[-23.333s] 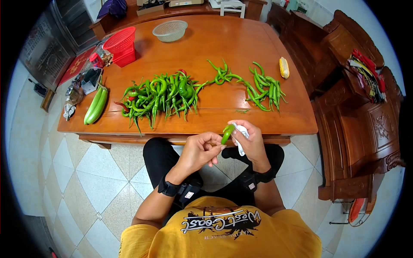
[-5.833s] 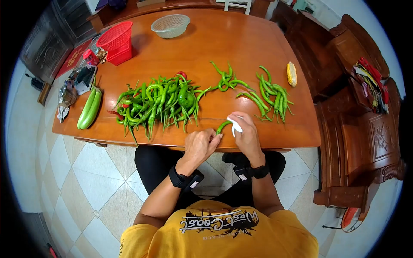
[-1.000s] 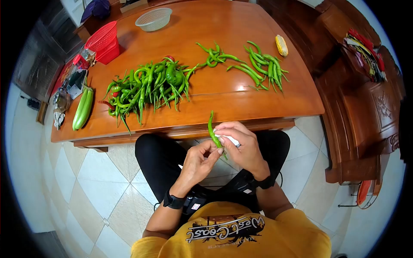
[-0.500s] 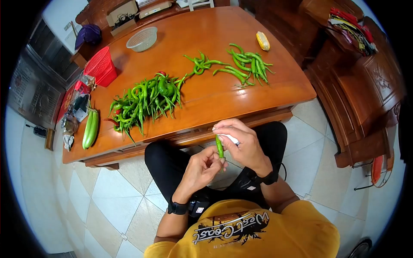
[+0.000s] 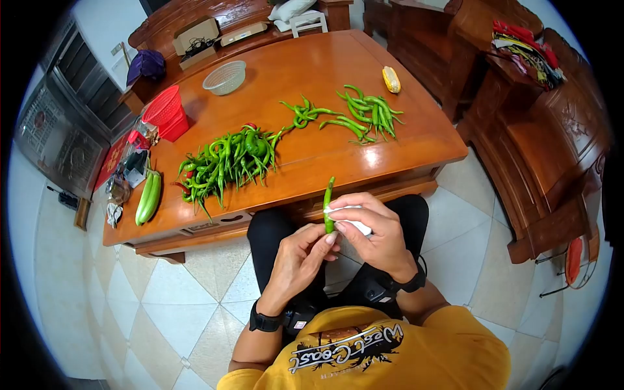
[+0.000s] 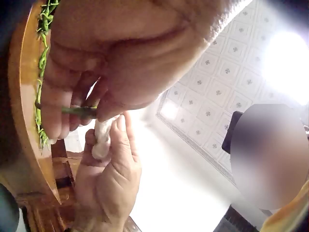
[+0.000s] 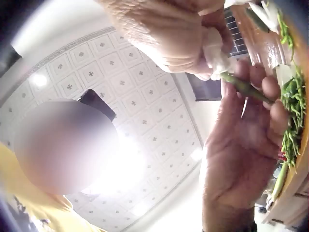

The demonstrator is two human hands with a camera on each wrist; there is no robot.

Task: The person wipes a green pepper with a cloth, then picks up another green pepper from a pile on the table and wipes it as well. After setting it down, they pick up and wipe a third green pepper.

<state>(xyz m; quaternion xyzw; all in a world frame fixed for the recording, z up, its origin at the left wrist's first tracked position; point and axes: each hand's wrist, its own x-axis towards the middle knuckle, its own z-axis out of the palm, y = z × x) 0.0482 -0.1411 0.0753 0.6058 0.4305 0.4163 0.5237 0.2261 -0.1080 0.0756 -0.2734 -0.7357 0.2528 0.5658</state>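
Note:
In the head view a green chili pepper (image 5: pixel 328 203) stands nearly upright over the person's lap, in front of the table's front edge. The left hand (image 5: pixel 298 263) pinches its lower end between thumb and fingers. A crumpled white tissue (image 5: pixel 359 227) is held by the right hand (image 5: pixel 380 239), whose fingers press it to the pepper's side. The left wrist view shows the tissue (image 6: pixel 101 140) bunched between right thumb and fingers. From the right wrist, the pepper (image 7: pixel 246 88) lies across the left fingers, one end against the tissue.
On the wooden table (image 5: pixel 312 172) lie a big heap of green chilies (image 5: pixel 227 162), a small cluster (image 5: pixel 302 116) and another group (image 5: pixel 372 112) at right. Two long green eggplants (image 5: pixel 149 198), a red basket (image 5: pixel 162 110), a pale colander (image 5: pixel 224 79) and a corn cob (image 5: pixel 391 79) stand around them.
Earlier the hands held a curved pepper over the lap, then one at the table edge. Over the last second the right hand and tissue shift along the present pepper, its tip showing again; the head view turned.

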